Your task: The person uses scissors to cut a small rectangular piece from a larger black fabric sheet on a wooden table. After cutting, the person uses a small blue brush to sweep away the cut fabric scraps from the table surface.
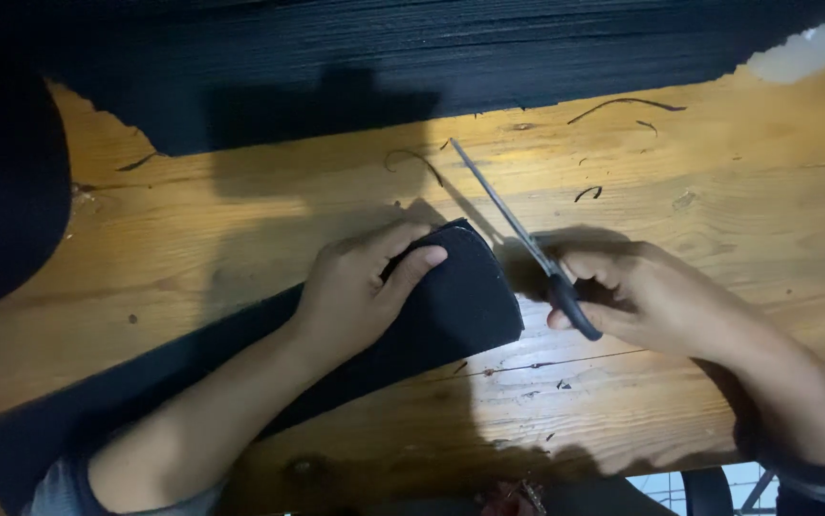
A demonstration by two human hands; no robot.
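My left hand (360, 287) grips the rounded end of a long black piece of sheet material (460, 296) that lies diagonally across the wooden table (718, 191). My thumb presses on top of it. My right hand (642, 296) holds scissors (518, 234) with black handles. The thin blades are closed together and point up and to the left, just beside the piece's right edge.
A large stack of black sheets (384, 57) covers the back of the table. Another dark rounded shape (1, 191) sits at the left edge. Thin black offcut slivers (623, 103) lie scattered on the wood. The table's front edge is close below my arms.
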